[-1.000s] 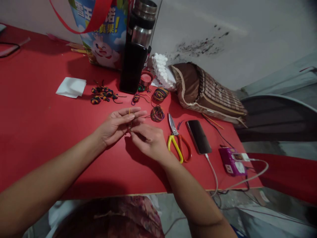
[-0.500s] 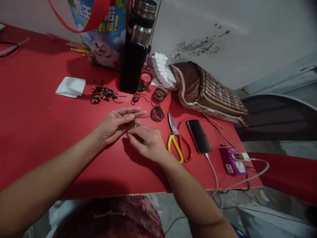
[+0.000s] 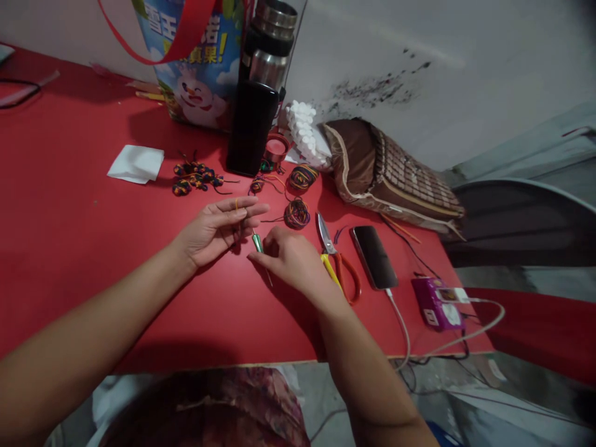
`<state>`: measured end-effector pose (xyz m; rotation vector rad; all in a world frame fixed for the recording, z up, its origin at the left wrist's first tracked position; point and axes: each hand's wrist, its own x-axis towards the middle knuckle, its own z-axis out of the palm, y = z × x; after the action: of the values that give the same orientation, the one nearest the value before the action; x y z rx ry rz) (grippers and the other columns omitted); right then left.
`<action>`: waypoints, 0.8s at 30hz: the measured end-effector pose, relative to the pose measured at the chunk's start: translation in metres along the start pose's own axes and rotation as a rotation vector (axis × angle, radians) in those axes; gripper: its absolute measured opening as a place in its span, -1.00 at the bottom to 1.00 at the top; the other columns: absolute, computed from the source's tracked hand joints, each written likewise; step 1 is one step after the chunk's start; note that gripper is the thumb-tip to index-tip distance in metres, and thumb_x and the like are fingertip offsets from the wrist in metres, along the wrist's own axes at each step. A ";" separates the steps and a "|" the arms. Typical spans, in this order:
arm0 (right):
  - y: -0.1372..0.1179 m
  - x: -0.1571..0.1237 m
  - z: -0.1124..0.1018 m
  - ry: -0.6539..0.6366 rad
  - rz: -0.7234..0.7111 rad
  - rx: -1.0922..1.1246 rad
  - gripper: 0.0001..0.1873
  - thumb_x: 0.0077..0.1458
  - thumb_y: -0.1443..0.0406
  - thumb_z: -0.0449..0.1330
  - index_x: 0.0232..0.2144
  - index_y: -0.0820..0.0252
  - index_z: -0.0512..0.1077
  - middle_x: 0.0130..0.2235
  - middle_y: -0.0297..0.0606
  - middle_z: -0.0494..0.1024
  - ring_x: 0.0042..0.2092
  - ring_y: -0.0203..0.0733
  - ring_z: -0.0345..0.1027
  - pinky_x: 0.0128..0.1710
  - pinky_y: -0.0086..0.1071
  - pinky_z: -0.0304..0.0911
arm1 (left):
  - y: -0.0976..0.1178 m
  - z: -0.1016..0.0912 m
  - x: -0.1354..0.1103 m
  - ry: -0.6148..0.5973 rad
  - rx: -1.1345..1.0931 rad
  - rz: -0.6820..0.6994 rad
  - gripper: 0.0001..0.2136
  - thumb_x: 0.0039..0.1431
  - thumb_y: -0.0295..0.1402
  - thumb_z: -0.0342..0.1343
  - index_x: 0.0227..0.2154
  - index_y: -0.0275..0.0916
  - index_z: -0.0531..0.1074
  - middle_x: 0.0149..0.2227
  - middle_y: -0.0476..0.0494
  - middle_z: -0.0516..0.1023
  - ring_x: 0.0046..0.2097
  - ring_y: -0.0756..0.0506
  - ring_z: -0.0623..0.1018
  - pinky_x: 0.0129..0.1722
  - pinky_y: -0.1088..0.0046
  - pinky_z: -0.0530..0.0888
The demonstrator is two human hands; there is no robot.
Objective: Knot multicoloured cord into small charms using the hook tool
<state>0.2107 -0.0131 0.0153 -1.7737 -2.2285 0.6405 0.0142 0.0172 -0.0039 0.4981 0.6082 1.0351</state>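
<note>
**Right hand pinches a green-handled tool beside the corded left hand**

With my clock centred on the hands, the red table [image 3: 69, 217] spreads all round. The printed tote bag [image 3: 198, 93] stands at 11, the brown checked cushion [image 3: 395, 164] lies at 2, and the steel flask [image 3: 270, 65] rises at 12 behind an upright black phone [image 3: 251, 130]. I have the left hand [image 3: 212, 233] palm inward, fingers half-curled, and the right hand [image 3: 293, 257] close beside it, apart. At 3, the shears [image 3: 330, 248] lie near the right wrist, with a cabled smartphone [image 3: 374, 256] beyond. Two multicoloured cord balls [image 3: 297, 213] sit between 1 and 2; knotted cord pieces [image 3: 198, 177] lie between 10 and 11. The green-handled tool [image 3: 257, 243] is clamped in my right thumb and fingers at the clock's centre, a thin shaft showing below. Smallest, a yellow cord loop [image 3: 236, 203] rings a left finger; whether the left thumb grips cord, I can't tell.
</note>
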 end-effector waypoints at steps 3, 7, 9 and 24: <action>-0.009 -0.002 0.006 -0.041 0.003 -0.069 -0.83 0.23 0.22 0.34 -0.35 0.17 0.50 -0.37 -0.18 0.65 -0.37 -0.16 0.44 -0.39 -0.34 0.07 | 0.002 0.000 0.000 -0.010 0.027 0.029 -0.78 0.11 -0.61 0.33 -0.18 -0.32 0.70 -0.15 -0.30 0.76 -0.42 0.03 0.62 -0.35 0.52 0.63; -0.015 -0.006 0.006 -0.046 0.063 -0.124 -0.92 0.24 0.30 0.27 -0.31 0.19 0.51 -0.36 -0.14 0.65 -0.35 -0.10 0.48 -0.40 -0.31 0.05 | 0.005 0.005 -0.003 -0.035 0.061 0.076 -0.76 0.08 -0.63 0.32 -0.17 -0.34 0.70 -0.17 -0.32 0.75 -0.52 0.11 0.48 -0.42 0.56 0.56; -0.019 -0.008 0.006 -0.034 0.068 -0.189 -0.90 0.24 0.32 0.22 -0.23 0.24 0.52 -0.28 -0.05 0.67 -0.32 -0.05 0.51 -0.39 -0.29 0.08 | 0.007 0.007 -0.005 -0.042 0.099 0.087 -0.75 0.09 -0.62 0.31 -0.15 -0.35 0.69 -0.16 -0.33 0.75 -0.54 0.11 0.46 -0.44 0.55 0.55; -0.021 -0.025 -0.036 -0.173 0.000 0.024 -0.30 0.08 0.49 0.18 0.30 0.25 0.30 -0.42 -0.31 0.57 -0.41 -0.17 0.37 -0.44 -0.36 0.07 | 0.019 0.014 -0.008 -0.079 0.114 0.096 -0.73 0.09 -0.65 0.28 -0.15 -0.36 0.68 -0.07 -0.38 0.74 -0.58 0.15 0.44 -0.49 0.58 0.56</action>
<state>0.2143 -0.0338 0.0591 -1.7676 -2.3200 0.8470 0.0086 0.0173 0.0203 0.6707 0.5795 1.0703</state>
